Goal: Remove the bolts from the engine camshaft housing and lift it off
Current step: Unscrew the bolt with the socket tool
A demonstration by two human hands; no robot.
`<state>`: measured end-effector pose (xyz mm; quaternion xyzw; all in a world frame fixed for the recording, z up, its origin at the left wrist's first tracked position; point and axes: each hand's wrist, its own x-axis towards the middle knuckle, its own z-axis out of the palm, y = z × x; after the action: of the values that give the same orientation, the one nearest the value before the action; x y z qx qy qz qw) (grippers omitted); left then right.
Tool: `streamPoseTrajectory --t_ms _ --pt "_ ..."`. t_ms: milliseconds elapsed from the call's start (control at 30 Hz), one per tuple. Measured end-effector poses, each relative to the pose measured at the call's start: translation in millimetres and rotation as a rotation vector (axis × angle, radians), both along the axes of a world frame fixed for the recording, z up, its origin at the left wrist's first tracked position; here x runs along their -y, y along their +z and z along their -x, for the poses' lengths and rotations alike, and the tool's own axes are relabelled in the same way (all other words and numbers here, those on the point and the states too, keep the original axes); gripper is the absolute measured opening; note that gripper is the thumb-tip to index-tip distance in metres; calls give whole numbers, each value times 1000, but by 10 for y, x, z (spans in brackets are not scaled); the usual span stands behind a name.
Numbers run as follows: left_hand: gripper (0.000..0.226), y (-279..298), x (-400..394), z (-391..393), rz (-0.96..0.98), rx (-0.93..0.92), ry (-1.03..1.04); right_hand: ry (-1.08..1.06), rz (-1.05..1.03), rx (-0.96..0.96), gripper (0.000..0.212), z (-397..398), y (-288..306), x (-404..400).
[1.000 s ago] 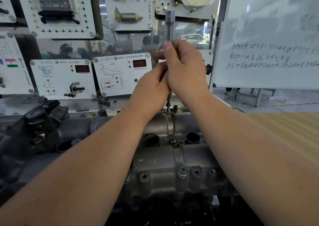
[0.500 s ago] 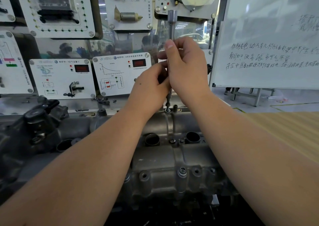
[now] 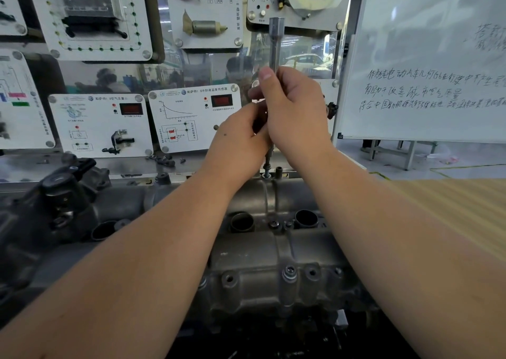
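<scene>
Housing (image 3: pixel 273 276) lies on the tabletop, below both hands. Left hand (image 3: pixel 241 142) is curled round the lower driver shaft; right hand (image 3: pixel 295 112) grips the driver (image 3: pixel 275 43) higher. Far-edge bolt (image 3: pixel 267 166) stands half out; the shaft should be kept upright while spun.

Both hands (image 3: pixel 273 123) raised; fingers curled.

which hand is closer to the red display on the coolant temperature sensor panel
Left. The left hand grips the socket extension bar just right of the red display. The right hand grips the same bar farther right, beyond the left.
</scene>
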<state>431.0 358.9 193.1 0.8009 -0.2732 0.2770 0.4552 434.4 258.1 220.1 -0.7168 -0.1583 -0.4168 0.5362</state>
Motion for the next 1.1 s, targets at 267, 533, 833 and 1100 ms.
streamPoseTrajectory --t_ms 267,533,833,1100 --pt "25 9 -2 6 -29 2 -1 1 24 -30 28 26 5 -19" --pt "16 1 8 -12 -24 -15 3 -30 25 21 15 22 -17 -19" --pt "33 -19 -2 -14 -53 -15 -30 -10 -12 -40 28 17 10 -7" --pt "10 -32 4 -38 4 -7 -82 64 -78 -50 32 70 -11 -33"
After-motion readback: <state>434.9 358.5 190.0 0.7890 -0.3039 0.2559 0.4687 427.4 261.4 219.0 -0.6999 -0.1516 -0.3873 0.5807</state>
